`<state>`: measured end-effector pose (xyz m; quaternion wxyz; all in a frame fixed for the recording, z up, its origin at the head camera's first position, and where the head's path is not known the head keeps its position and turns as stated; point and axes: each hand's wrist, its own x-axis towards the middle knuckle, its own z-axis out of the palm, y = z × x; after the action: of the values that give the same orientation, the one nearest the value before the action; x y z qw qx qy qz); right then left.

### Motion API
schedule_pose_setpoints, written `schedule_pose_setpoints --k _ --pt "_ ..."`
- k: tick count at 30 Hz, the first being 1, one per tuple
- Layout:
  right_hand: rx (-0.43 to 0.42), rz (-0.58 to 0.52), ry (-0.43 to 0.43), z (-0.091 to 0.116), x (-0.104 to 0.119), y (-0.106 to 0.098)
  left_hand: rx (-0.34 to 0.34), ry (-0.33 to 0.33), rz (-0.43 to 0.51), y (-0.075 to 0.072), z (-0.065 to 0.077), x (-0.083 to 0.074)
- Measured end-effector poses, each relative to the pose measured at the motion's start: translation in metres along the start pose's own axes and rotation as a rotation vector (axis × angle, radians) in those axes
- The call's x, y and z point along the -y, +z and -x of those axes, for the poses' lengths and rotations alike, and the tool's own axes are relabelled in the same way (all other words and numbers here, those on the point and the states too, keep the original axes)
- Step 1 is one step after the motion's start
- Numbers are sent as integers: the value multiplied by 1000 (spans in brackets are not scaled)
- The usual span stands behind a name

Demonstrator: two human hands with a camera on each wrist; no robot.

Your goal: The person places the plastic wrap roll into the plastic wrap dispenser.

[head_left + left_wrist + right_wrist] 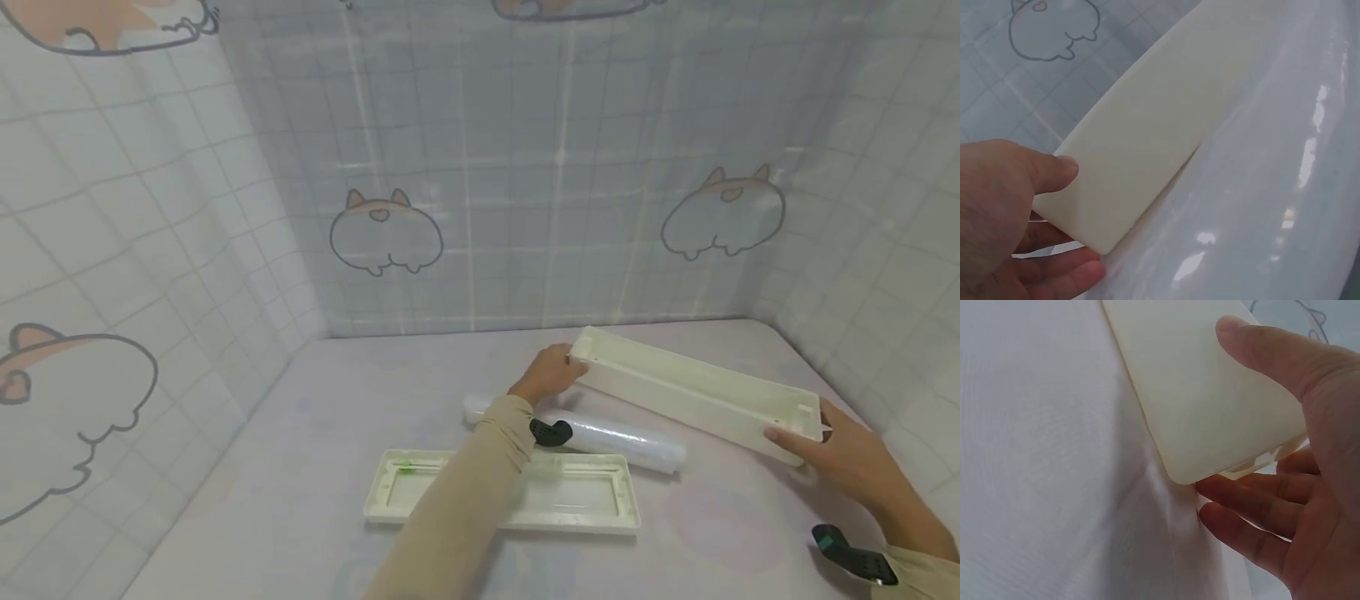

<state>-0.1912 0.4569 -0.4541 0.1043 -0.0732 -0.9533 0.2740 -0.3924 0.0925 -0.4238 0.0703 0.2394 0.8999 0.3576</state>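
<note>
A long, narrow cream plastic box (675, 406), its hollow side facing up, is tilted at the right of the table. My left hand (550, 372) grips its far left end. At its near right end, my right hand (851, 454) holds on with the thumb over the front wall. In the left wrist view, the left thumb presses the smooth side of the box (1129, 137), fingers beneath the end. The right wrist view has the right thumb on the box wall (1204, 394) and fingers curled under its end. A shiny, clear plastic film roll (630, 439) lies below the box.
A shallow cream rectangular lid (570, 527) with a small green piece (406, 468) at its left lies in front, partly hidden by my left sleeve (457, 517). Grid-patterned cloth walls (510, 208) enclose the pale table (300, 467) at the back and sides.
</note>
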Motion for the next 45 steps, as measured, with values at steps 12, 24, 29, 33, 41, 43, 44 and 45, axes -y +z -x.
schedule_pose_setpoints --k 12,24,29,33,41,43,44,45 --pt "-52 9 19 1 8 -1 -102 -30 7 0 3 -11" --pt "-51 5 43 1 14 3 -101 -92 51 3 6 -6" --pt "-54 9 44 -2 15 3 -103 -80 59 1 4 -4" --pt "-47 -12 30 -4 15 5 -97 -56 41 -2 4 -2" --pt "-22 -40 13 -6 17 7 -103 -44 75 -8 5 2" --pt "-22 -43 14 -8 17 7 -108 -48 86 -9 6 3" --pt "-22 -45 15 -9 18 8 -110 -50 91 -9 6 3" --pt "-19 -48 18 -9 18 8 -113 -54 96 -10 6 4"
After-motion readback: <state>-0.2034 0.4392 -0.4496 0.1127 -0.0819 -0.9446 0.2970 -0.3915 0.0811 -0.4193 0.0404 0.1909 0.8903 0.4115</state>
